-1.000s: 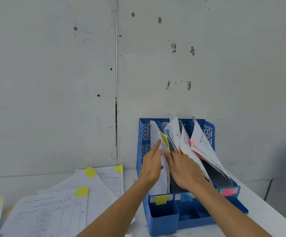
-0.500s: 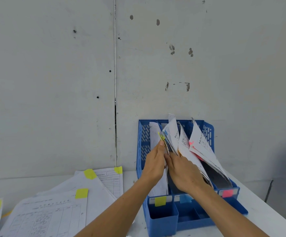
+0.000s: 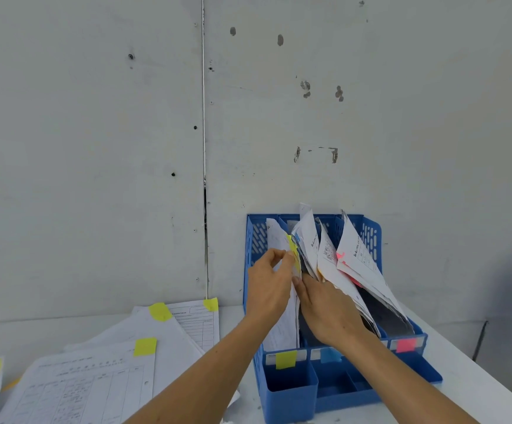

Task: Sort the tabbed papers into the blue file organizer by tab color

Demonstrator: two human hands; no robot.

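You face a grey wall (image 3: 95, 148) with small dark spots on it. A thin line (image 3: 203, 117) runs down the wall. A white table (image 3: 478, 387) sits below. On your right, a thin dark cord (image 3: 480, 339) hangs by the wall.

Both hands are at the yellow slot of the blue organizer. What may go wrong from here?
1. The left hand pinches the yellow-tabbed paper near its tab; the tab may crumple or peel off.
2. The right hand pushes the middle papers aside; if it slips, they may close the yellow slot.
3. The pink-tabbed papers lean far right and may slide out.
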